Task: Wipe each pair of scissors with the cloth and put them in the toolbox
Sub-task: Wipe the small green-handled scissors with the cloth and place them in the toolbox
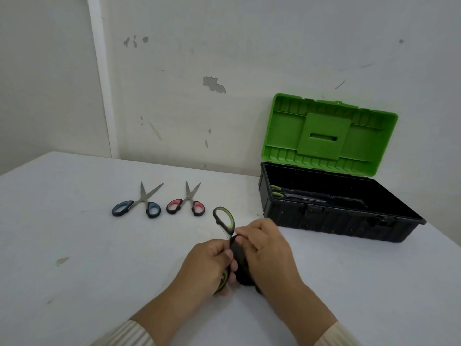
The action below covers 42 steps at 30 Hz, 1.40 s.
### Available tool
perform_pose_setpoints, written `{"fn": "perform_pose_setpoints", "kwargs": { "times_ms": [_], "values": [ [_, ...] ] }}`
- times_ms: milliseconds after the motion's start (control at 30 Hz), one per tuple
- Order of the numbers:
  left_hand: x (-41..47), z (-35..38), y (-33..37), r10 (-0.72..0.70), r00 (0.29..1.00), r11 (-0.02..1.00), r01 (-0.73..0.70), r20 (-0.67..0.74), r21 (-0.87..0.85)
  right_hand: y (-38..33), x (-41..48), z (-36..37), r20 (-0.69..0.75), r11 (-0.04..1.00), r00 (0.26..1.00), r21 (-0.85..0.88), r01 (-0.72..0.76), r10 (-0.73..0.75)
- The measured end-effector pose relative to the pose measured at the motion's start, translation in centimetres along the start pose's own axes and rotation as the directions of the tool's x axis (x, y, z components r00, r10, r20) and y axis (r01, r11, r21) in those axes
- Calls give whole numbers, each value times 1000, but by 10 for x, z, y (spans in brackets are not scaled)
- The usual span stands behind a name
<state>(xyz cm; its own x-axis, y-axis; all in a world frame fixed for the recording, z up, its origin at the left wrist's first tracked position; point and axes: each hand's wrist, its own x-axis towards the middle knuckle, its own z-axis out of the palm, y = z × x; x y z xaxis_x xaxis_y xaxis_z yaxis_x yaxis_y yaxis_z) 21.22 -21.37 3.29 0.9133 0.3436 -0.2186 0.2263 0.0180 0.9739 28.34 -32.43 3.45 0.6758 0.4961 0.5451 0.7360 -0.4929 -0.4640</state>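
**A:** My left hand (212, 260) is curled round the lower handle of the green scissors (224, 218). My right hand (264, 245) pinches the dark cloth (240, 263) around what I take to be a blade, just above the table (99, 245).

**B:** Wrap both faces and draw away from the edge, I'd say.

**A:** Agreed. Then I'd put it in the open toolbox (349, 228), beside the pair (287, 194) lying there. The blue scissors (139, 203) and red scissors (185, 203) lie apart, unwiped.
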Motion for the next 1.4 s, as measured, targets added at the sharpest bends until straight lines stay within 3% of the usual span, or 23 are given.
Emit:
{"fn": "perform_pose_setpoints", "kwargs": {
  "times_ms": [67,200,333,467,633,700,800,867,900,967,1033,1100,1200,1333,1400],
  "values": [
    [1,-1,-1,-22,1000,1000,22,-13,-12,-3,-3,4,69,1000,998,3,8,-9],
    [1,-3,-4,33,999,999,-33,19,11,11,6,2,-66,998,996,-17,-68,67],
    [4,-6,-4,42,999,999,-42,-12,20,-2,-7,11,100,999,995,31,15,-18],
    [4,-8,-7,54,998,999,-54,11,-9,10,3,4,-82,1000,996,13,-26,27],
    [3,-8,-6,38,999,999,-38,23,0,1,-5,6,-79,995,992,-5,101,-102],
    [2,-9,-6,49,998,999,-49,35,-4,23,6,-2,-184,999,983,-23,-28,23],
    [3,-12,-4,74,997,997,-74,36,0,47,8,-22,-240,906,884,247,-344,401],
    [4,-14,-3,63,998,998,-63,23,-2,42,3,-32,-283,844,827,398,-359,485],
    [5,-15,-3,55,998,999,-55,16,-1,34,1,-33,-318,867,838,390,-311,443],
    [6,-15,-3,47,999,999,-46,15,-4,12,-4,-27,-297,952,929,273,-137,219],
    [4,-13,-3,58,998,998,-58,19,-2,-7,-9,-10,-96,989,993,129,73,-61],
    [4,-12,-3,63,998,998,-64,14,3,-4,-5,1,3,980,981,37,194,-194],
    [4,-12,-4,58,998,998,-58,5,9,8,1,1,-81,998,996,41,47,-44],
    [2,-10,-1,27,1000,999,-27,12,24,-2,-10,6,111,993,992,113,43,-56],
    [0,-11,0,46,999,998,-46,19,47,8,-2,2,29,995,999,99,-24,21]
  ]
}}
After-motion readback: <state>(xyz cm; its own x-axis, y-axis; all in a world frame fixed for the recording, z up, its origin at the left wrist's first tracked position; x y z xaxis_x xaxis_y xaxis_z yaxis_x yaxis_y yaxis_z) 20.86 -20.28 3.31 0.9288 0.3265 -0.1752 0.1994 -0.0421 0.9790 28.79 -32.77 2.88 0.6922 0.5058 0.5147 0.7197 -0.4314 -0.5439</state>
